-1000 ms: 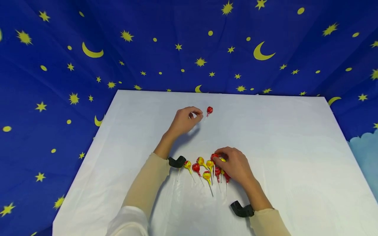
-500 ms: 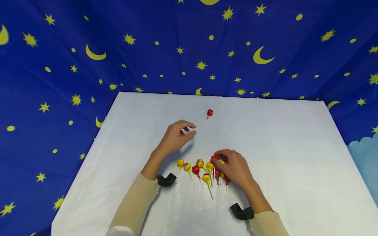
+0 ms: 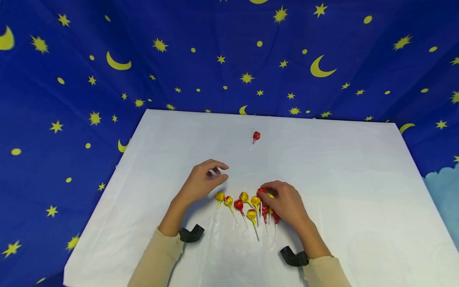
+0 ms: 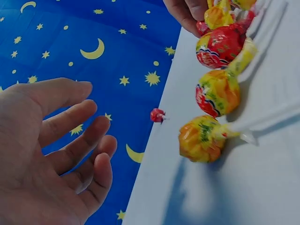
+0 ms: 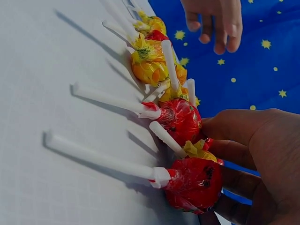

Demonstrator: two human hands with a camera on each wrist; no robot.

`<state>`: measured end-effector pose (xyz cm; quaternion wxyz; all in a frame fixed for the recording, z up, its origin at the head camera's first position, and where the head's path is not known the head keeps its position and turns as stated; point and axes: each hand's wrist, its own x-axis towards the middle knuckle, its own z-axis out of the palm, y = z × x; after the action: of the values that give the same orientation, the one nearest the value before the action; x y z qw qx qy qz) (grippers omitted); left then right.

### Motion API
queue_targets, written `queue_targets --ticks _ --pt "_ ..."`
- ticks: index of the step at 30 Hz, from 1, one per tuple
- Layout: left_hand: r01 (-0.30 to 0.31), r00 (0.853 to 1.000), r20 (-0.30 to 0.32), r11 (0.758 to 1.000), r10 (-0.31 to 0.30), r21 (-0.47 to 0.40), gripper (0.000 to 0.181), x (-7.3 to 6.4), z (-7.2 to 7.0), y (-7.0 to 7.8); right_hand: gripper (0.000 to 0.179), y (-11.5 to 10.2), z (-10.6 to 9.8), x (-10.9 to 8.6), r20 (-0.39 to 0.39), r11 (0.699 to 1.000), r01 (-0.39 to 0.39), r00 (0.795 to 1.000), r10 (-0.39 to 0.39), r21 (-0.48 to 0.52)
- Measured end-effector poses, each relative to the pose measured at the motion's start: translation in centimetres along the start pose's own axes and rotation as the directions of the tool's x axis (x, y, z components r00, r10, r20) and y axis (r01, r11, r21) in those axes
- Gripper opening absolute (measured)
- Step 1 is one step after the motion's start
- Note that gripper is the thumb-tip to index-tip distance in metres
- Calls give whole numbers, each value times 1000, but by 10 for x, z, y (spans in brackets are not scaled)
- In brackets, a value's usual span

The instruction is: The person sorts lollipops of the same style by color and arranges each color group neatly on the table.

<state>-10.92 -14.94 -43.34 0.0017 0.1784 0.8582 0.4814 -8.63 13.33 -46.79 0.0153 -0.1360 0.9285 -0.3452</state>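
Right hand [image 3: 287,202] pinches a red lollipop [image 3: 259,192]; left hand [image 3: 201,181], fingers apart.
Only head and left-wrist views show the far lollipop [image 3: 256,135].

Five red lollipops [image 3: 238,205], six yellow lollipops [image 3: 252,215]

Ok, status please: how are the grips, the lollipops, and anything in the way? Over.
Left grip empty, above the white table. Right grip curled round a red lollipop. Neighbouring lollipops crowd close. Lone red lollipop lies farther off.
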Motion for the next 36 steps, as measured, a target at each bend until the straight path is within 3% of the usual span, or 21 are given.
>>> queue_targets --ticks 6,13,22,29,36 --pt "37 997 68 999 -37 2 28 -12 0 -5 22 -1 0 0 5 1000 -4 1000 4 9" --pt "80 991 103 996 -84 46 35 -24 4 -15 23 -1 -2 1 23 1000 -20 1000 20 3" --pt "147 971 171 982 -167 121 37 -35 3 -21 21 0 0 2 5 1000 -17 1000 17 9" --pt "113 970 199 985 -138 133 33 -38 2 -21 20 0 1 2 -14 1000 -16 1000 16 20" --pt "136 969 190 981 -160 136 24 -40 4 -25 20 0 2 1 -15 999 -38 999 38 38"
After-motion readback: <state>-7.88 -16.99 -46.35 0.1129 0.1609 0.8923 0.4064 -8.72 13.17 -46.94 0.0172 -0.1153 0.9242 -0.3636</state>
